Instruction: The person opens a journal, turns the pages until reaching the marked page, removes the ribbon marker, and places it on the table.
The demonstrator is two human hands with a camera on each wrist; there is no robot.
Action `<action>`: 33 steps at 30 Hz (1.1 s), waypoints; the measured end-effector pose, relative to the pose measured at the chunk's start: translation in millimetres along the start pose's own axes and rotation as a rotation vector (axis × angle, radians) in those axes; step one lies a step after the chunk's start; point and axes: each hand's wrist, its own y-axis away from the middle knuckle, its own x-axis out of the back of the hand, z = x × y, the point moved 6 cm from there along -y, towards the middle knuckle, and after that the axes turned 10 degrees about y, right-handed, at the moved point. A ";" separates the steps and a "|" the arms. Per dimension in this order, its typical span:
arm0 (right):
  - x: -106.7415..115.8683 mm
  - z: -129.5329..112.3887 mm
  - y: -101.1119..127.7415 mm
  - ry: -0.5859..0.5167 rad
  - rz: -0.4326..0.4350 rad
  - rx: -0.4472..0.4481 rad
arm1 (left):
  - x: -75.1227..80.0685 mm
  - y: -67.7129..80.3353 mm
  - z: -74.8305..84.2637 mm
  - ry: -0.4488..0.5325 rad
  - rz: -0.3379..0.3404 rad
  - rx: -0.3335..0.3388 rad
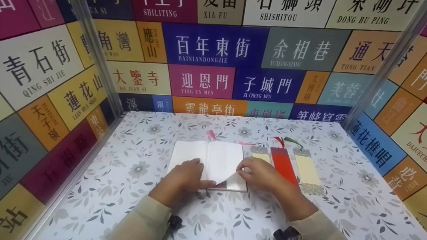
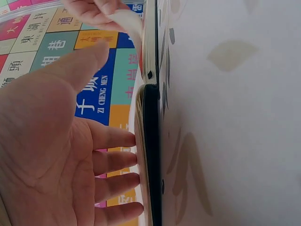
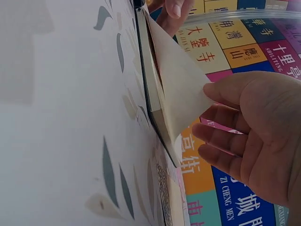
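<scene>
An open book (image 1: pixel 225 156) with blank white pages lies on the table. My left hand (image 1: pixel 186 175) rests on its left page, fingers extended, with the thumb reaching across to the lower edge of the right page. In the left wrist view the fingertips touch the page edges of the book (image 2: pixel 140 155). My right hand (image 1: pixel 262 171) pinches the lower right corner of a page between thumb and fingers. That page (image 3: pixel 181 80) is lifted and bent up in the right wrist view. Beneath its raised corner, a darker printed patch (image 1: pixel 222 185) shows.
Right of the book lie a cream bookmark (image 1: pixel 262 150), partly behind my right hand, a red bookmark (image 1: pixel 283 163) and another cream bookmark (image 1: pixel 306 166). A pink tassel (image 1: pixel 210 134) sticks out above the book. Panels with street names (image 1: pixel 213 45) enclose the floral-patterned table (image 1: pixel 140 146).
</scene>
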 end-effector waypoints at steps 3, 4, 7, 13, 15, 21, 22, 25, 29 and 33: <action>3.2 -5.2 1.2 -0.019 0.047 -0.001 | -0.2 0.1 -1.2 0.028 0.005 0.004; 4.4 -7.0 1.6 -0.024 0.067 0.002 | -0.2 -0.1 -1.1 0.022 0.007 -0.003; 7.6 -11.5 2.5 -0.036 0.128 0.011 | -0.2 -0.9 -0.6 0.017 0.017 -0.025; 13.9 -19.7 5.8 -0.041 0.258 0.085 | 0.5 -1.1 1.6 -0.003 0.050 -0.061; 15.3 -22.3 7.5 -0.041 0.295 0.113 | 0.9 -0.9 2.5 -0.008 0.062 -0.064; 17.7 -28.8 11.3 -0.008 0.390 0.203 | 2.7 -1.0 3.6 -0.011 0.097 -0.056; 17.9 -29.1 11.8 -0.002 0.397 0.208 | 3.2 -0.7 3.9 -0.010 0.101 -0.052; 18.3 -29.1 12.7 0.000 0.397 0.201 | 4.5 -0.1 5.2 -0.017 0.111 -0.048; 19.2 -29.0 13.4 -0.014 0.389 0.194 | 4.6 -1.7 7.9 -0.062 0.130 -0.074; 20.8 -26.2 13.0 -0.043 0.388 0.159 | 5.1 -5.2 6.7 -0.020 0.141 -0.049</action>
